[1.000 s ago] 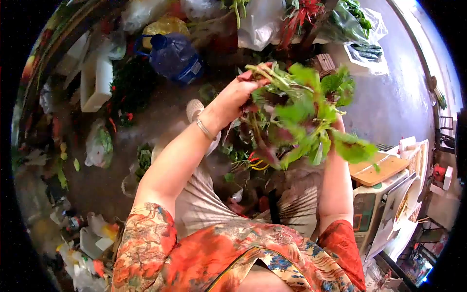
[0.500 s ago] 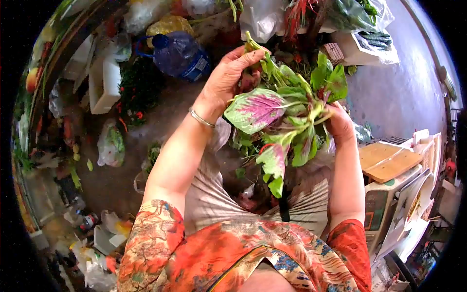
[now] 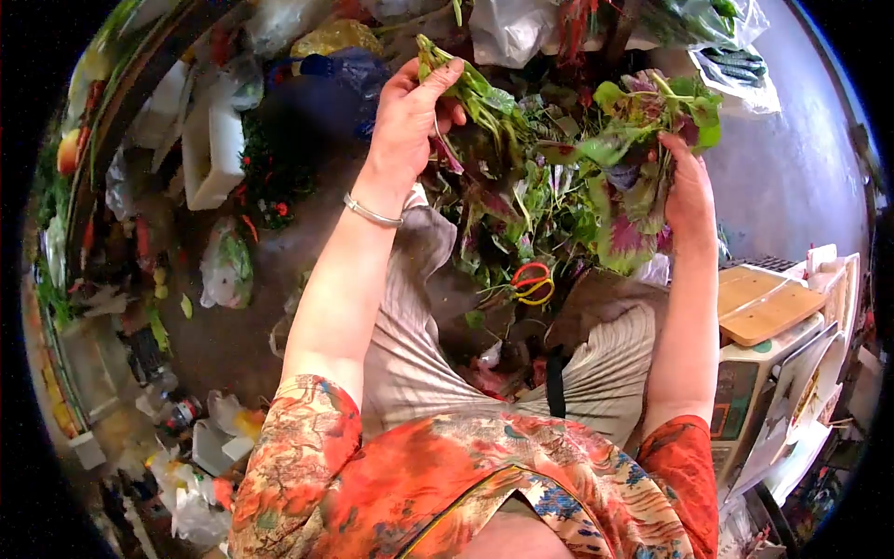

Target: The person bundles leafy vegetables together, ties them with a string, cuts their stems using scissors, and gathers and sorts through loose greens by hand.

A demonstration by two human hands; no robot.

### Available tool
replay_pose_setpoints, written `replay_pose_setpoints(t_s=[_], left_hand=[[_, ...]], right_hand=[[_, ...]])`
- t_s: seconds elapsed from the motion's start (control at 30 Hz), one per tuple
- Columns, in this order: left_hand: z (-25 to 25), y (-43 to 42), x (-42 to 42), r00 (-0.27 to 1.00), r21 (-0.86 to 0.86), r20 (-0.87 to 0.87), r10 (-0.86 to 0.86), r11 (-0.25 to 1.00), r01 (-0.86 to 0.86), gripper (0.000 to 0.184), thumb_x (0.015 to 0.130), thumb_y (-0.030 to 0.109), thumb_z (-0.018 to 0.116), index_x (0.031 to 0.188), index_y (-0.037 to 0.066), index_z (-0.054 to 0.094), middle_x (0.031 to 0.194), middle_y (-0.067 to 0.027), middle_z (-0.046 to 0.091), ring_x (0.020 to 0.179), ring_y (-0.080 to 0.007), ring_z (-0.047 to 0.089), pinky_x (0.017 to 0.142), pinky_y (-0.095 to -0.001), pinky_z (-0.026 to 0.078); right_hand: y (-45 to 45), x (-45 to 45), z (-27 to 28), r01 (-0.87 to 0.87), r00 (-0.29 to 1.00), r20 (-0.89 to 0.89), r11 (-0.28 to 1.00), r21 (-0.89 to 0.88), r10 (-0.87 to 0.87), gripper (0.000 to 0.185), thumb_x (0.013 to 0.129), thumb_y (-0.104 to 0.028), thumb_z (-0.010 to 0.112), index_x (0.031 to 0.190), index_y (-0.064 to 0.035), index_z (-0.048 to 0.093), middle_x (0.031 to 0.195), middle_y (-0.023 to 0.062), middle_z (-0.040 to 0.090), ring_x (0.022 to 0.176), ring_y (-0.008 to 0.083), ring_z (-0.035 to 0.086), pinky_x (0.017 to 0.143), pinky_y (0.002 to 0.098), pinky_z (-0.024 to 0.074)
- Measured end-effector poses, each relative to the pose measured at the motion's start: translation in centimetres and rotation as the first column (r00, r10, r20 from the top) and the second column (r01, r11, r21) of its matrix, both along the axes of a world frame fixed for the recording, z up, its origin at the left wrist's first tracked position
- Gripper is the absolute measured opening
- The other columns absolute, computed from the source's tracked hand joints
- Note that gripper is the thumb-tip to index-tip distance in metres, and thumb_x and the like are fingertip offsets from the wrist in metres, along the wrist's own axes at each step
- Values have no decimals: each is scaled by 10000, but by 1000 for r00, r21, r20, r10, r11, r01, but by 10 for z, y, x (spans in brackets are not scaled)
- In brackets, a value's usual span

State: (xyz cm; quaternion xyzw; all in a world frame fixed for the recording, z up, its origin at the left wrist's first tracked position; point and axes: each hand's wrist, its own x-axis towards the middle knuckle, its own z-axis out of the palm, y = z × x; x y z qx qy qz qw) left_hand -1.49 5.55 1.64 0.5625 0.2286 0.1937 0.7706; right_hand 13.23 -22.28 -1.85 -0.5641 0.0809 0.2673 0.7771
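My left hand point(image 3: 410, 116), with a bracelet at the wrist, is closed around the stems of a green leafy bunch point(image 3: 489, 107) at the upper middle. To the right, my right hand point(image 3: 687, 182) grips another bunch of green and purple leaves point(image 3: 643, 200) by its stems. The two bunches are apart. Between and below them lies a heap of loose greens point(image 3: 549, 219). Scissors with red and yellow handles point(image 3: 533, 283) rest at the heap's near edge.
A blue bottle point(image 3: 358, 79) stands at the upper left, near a white foam box point(image 3: 212, 154) and a bagged vegetable point(image 3: 226, 265). At the right, a wooden board point(image 3: 771, 306) lies on a box. Cucumbers point(image 3: 736, 67) are at the upper right.
My hands have moved apart, the left one up and to the left, the right one up and to the right. The greens are now in two separate bunches, and the scissors show clearly.
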Motion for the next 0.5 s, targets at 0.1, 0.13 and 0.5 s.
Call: replay_pose_setpoints(t_s=[0.1,0.13,0.5], left_hand=[[-2,-5,3,990,-8,-39,-136,991,136,173,856,206,693,944,80,614,791,15,615,584,-87,547,520,-210,432],[-3,-8,4,974,-6,-58,-219,976,219,169,857,205,691,943,81,614,782,18,610,594,-83,553,518,-207,433],[-14,-49,12,896,-54,-112,-430,903,427,213,829,97,694,1025,78,614,779,32,631,605,-36,530,509,-161,381]], right_hand=[[6,-10,8,6,998,65,1000,-17,-5,256,792,-144,693,1016,-70,593,870,32,627,742,156,593,631,313,496],[8,-7,4,-7,999,40,1000,5,7,300,784,-135,701,1054,-60,593,927,41,642,785,166,605,698,326,498],[31,-35,12,-245,969,68,957,153,237,362,797,-137,722,1124,-33,608,1028,37,658,923,158,610,850,309,474]])
